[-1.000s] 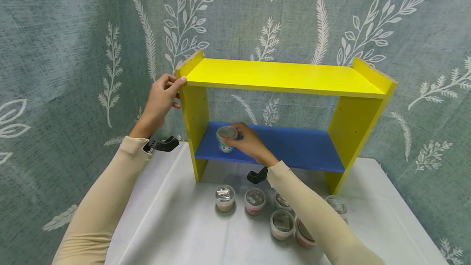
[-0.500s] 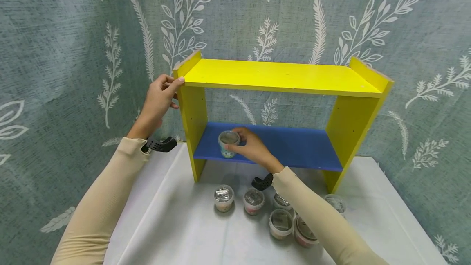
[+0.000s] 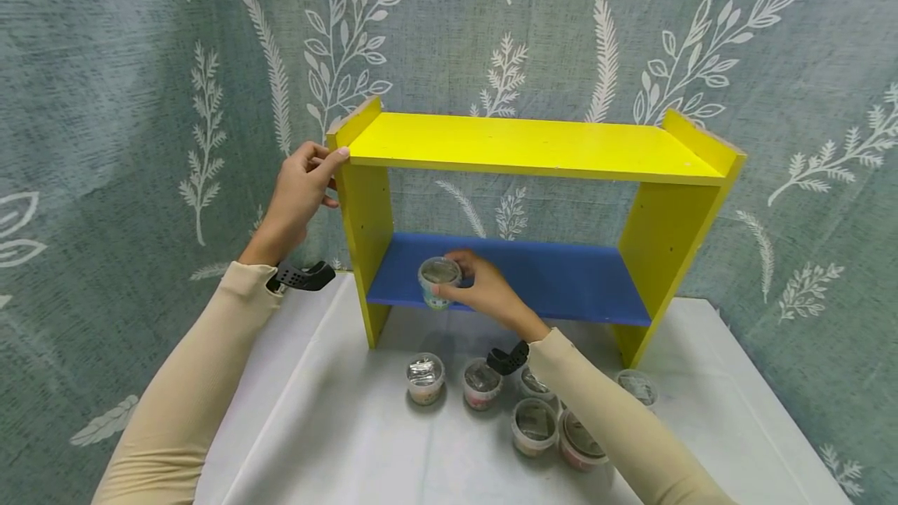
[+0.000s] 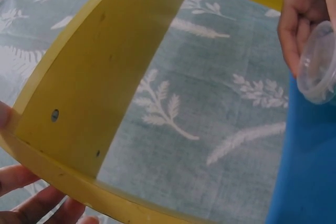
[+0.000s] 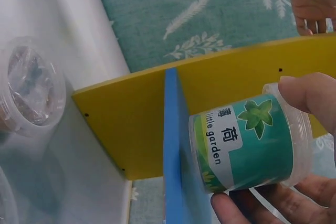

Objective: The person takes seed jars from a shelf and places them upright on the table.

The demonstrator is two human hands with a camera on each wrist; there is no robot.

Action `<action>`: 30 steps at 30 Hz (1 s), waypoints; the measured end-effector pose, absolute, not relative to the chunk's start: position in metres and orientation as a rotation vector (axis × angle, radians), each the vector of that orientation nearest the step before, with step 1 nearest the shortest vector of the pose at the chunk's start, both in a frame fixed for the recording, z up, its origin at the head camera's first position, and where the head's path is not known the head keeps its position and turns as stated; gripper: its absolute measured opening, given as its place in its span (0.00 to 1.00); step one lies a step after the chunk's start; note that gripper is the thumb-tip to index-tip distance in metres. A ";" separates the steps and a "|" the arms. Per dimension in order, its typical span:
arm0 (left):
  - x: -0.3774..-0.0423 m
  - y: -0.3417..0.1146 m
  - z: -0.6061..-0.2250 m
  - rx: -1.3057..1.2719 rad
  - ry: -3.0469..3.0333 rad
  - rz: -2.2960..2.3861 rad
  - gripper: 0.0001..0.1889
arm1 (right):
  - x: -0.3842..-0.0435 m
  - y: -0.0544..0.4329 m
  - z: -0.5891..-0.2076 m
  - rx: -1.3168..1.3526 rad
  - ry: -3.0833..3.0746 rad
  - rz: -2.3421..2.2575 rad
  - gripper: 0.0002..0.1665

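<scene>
My right hand [image 3: 487,288] grips a clear plastic tub [image 3: 439,280] with a lid, between thumb and fingers, over the front edge of the blue lower shelf board [image 3: 561,280]. In the right wrist view, the tub's green label [image 5: 247,145] reads "little garden" and shows a leaf drawing. Whether its base touches the board, I cannot tell. At the upper left corner of the yellow shelf unit [image 3: 533,148], my left hand [image 3: 298,185] holds the side panel, thumb in front and fingers at the outer side. The left wrist view shows those fingers [image 4: 39,203] against the yellow edge.
Several lidded tubs stand on the white tablecloth [image 3: 337,427] before the unit, among them one with a silvery top [image 3: 425,379], one at the front [image 3: 534,427] and one at the far right [image 3: 637,388]. A leaf-patterned curtain [image 3: 449,37] hangs behind.
My right hand has drawn the tub toward the front edge of the blue board, slightly right and down. The left hand keeps its hold on the panel, while the head view shifts a little.
</scene>
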State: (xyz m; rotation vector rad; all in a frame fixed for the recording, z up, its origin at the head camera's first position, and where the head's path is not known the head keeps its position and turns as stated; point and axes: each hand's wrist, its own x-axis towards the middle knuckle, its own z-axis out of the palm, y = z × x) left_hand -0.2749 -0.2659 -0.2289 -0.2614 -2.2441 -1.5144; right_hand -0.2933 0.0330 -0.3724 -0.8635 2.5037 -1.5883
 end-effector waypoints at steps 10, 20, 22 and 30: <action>-0.278 -0.265 -0.228 -0.273 -2.230 -1.533 0.25 | -0.282 0.045 -0.379 -0.882 2.526 -1.538 0.40; -0.279 -0.265 -0.233 -0.271 -2.219 -1.525 0.24 | -0.264 0.055 -0.387 -0.877 2.468 -1.551 0.39; -0.279 -0.265 -0.235 -0.272 -2.215 -1.520 0.24 | -0.260 0.057 -0.388 -0.918 2.464 -1.548 0.39; -0.279 -0.263 -0.234 -0.276 -2.208 -1.507 0.24 | -0.253 0.068 -0.394 -1.088 2.457 -1.513 0.39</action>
